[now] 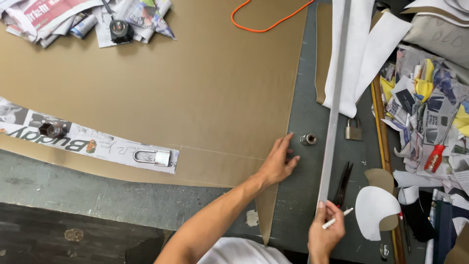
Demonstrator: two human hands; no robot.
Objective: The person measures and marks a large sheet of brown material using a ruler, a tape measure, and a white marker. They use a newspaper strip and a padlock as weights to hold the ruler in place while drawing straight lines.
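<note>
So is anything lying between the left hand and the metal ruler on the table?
Yes. A small metal cylinder stands on the grey table between the left hand and the long metal ruler, close beside the ruler. The right hand grips the ruler's near end along with a white marker.

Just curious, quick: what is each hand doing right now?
Left hand: open, flat on the tan sheet.
Right hand: closed on white chalk stick, touching long metal ruler.

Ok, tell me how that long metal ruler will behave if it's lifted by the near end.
The long metal ruler is thin and narrow, so it would probably sag or whip when lifted by the end the right hand holds. Its smooth strip likely slides easily over the dark table. It looks light for its length.
</note>
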